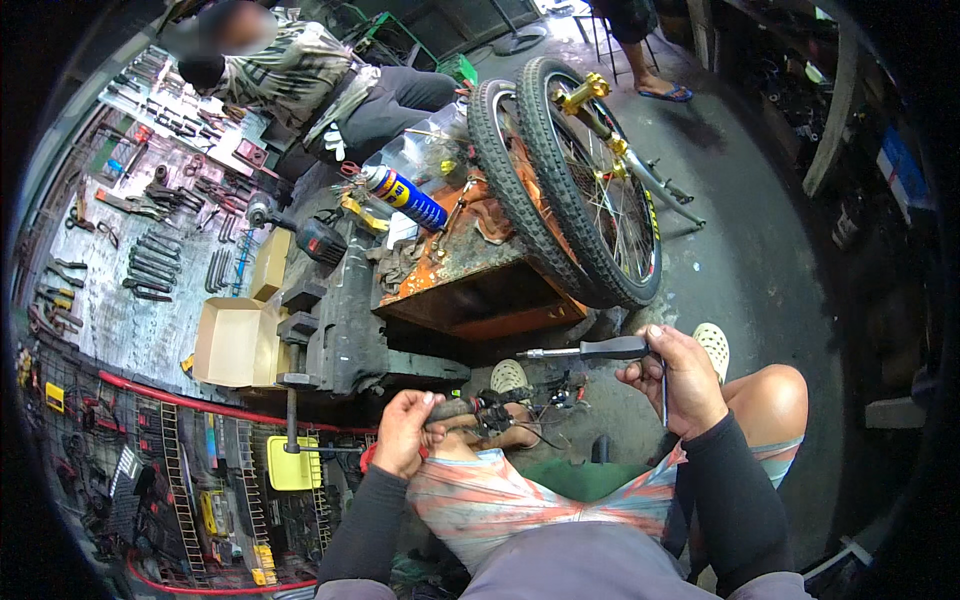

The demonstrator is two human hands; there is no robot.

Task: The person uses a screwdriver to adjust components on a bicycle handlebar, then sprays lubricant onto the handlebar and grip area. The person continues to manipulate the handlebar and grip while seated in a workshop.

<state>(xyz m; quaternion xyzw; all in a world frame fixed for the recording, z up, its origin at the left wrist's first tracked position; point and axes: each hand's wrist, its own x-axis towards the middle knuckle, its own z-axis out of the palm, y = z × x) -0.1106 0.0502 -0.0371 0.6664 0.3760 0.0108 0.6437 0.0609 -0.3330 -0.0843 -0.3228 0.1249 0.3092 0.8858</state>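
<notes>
Left hand (405,432) closed around a dark handlebar part (470,412) with cables, held over the person's lap. Right hand (678,378) grips a black-handled screwdriver (590,350), shaft pointing left. Bicycle wheel (575,190) leans against the rusty surface (470,275) ahead.
</notes>
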